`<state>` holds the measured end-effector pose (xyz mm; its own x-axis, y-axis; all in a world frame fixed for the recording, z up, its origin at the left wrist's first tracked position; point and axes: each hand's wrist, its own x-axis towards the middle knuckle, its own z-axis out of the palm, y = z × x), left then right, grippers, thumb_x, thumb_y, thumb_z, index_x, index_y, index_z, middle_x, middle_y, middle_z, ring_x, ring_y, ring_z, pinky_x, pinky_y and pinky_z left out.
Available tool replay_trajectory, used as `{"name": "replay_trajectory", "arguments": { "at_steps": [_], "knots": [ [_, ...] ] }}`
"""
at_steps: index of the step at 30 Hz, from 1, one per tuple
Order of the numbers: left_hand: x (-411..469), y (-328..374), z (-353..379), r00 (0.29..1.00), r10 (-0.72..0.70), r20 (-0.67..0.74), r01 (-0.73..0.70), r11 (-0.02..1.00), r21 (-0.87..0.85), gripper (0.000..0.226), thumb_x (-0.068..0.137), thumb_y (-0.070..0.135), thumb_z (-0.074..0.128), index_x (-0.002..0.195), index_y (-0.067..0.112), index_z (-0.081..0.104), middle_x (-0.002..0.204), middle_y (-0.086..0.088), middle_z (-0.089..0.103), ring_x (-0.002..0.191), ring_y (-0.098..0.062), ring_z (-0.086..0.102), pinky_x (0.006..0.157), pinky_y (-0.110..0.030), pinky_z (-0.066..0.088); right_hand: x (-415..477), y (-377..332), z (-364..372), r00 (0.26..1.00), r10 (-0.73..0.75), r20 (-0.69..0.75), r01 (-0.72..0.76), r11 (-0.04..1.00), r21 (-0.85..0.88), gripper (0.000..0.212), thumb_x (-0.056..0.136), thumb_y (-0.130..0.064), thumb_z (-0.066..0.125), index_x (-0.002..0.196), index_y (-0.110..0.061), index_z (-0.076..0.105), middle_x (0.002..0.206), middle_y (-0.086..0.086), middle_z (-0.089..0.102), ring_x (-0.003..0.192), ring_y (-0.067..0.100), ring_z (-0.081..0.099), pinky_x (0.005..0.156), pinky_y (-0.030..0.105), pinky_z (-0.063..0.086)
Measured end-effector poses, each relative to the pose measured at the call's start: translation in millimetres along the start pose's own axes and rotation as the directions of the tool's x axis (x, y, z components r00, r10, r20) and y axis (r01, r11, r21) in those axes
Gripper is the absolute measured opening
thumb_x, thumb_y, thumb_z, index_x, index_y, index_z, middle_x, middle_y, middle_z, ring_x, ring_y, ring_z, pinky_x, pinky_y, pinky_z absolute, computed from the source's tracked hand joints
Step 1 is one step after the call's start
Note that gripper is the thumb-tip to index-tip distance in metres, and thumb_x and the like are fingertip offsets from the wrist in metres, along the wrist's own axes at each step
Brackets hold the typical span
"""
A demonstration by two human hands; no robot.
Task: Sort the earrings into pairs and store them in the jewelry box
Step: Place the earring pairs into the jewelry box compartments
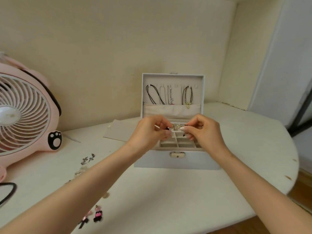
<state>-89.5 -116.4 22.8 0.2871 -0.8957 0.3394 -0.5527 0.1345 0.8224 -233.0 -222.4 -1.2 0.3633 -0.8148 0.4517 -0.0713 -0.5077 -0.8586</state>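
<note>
Above the open pale-grey jewelry box (176, 160), the left hand (148, 132) and right hand (203, 131) pinch small gold-coloured earrings (176, 127); bare white tabletop (160, 191) lies before it.

Soft even daylight, slight blur, curved edges

One jewelry box (177, 160), one pink fan (25, 112), one grey card (118, 132) — two pink-and-black earrings (98, 216), one black hair band (14, 188)
</note>
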Motion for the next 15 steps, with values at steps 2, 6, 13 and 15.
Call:
{"name": "replay_trajectory", "arguments": {
  "at_steps": [2, 6, 13, 15],
  "knots": [
    [11.5, -0.4, 10.7, 1.0, 0.011, -0.002, -0.011, 0.999, 0.03, 0.011, 0.081, -0.001, 0.066, 0.087, 0.007, 0.066, 0.075, -0.001, 0.056, 0.07, -0.021, 0.065, 0.071, -0.03, 0.057, 11.4, 6.4, -6.8, 1.0, 0.023, 0.003, -0.023, 1.0, 0.009, 0.012, 0.077, 0.002, 0.072, 0.074, 0.005, 0.06, 0.064, 0.015, 0.064, 0.049, 0.013, 0.061, 0.051, 0.024, 0.054],
    [35.6, -6.1, 25.5, 0.997, 0.058, -0.051, -0.05, 0.987, 0.151, 0.009, 0.082, 0.008, 0.067, 0.088, 0.013, 0.066, 0.075, 0.003, 0.058, 0.072, -0.021, 0.065, 0.066, -0.028, 0.055, 23.3, 16.3, -11.6, 0.999, 0.045, 0.005, -0.045, 0.999, -0.007, 0.003, 0.082, 0.004, 0.065, 0.08, 0.004, 0.063, 0.067, 0.017, 0.066, 0.053, 0.019, 0.064, 0.056, 0.031, 0.059],
    [57.2, -21.2, 41.6, 0.996, 0.087, -0.022, -0.08, 0.969, 0.236, 0.009, 0.082, 0.011, 0.068, 0.088, 0.016, 0.064, 0.082, -0.001, 0.065, 0.076, -0.013, 0.059, 0.061, -0.013, 0.043, 22.2, 25.6, -10.2, 0.996, 0.067, -0.062, -0.069, 0.997, -0.026, 0.001, 0.084, 0.001, 0.063, 0.084, 0.0, 0.063, 0.071, 0.014, 0.067, 0.059, 0.023, 0.066, 0.054, 0.026, 0.057],
    [60.0, -24.8, 46.5, 0.995, 0.1, -0.007, -0.093, 0.95, 0.297, 0.009, 0.081, 0.012, 0.069, 0.087, 0.014, 0.064, 0.082, -0.001, 0.066, 0.077, -0.015, 0.06, 0.067, -0.021, 0.047, 22.6, 26.5, -11.1, 0.994, 0.072, -0.078, -0.074, 0.997, -0.031, 0.005, 0.084, 0.0, 0.064, 0.081, -0.004, 0.063, 0.07, 0.013, 0.067, 0.058, 0.023, 0.066, 0.054, 0.027, 0.057]
  ]
}}
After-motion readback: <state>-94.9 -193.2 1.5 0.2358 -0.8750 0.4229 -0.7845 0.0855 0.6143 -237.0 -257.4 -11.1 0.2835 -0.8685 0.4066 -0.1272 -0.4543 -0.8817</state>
